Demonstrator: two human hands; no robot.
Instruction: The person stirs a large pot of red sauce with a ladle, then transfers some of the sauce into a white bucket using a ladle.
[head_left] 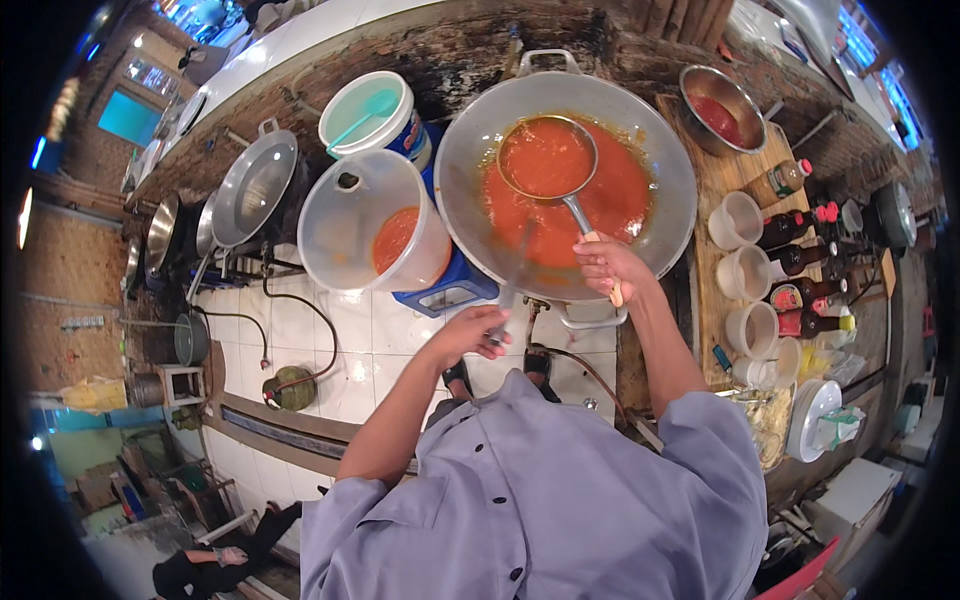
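A large wok [458, 190] holds a pool of orange-red sauce [625, 195]. My right hand [612, 266] is closed round the wooden handle of a big round metal ladle [548, 199], whose bowl sits over the sauce, full of it. Closed on the grey handle of a long metal utensil [507, 298] is my left hand [472, 334], near the wok's front rim. That utensil's far end is blurred and dips toward the sauce, so its kind is hidden. Left of the wok, a translucent plastic bucket [330, 235] lies tilted with the same sauce inside.
Behind the bucket stands a white pail [345, 100] with a turquoise scoop [370, 115]. A blue plastic stool [445, 285] is below. On the right are a steel bowl [745, 92], plastic tubs [745, 272] and bottles [795, 258]. A hose [320, 315] crosses the floor.
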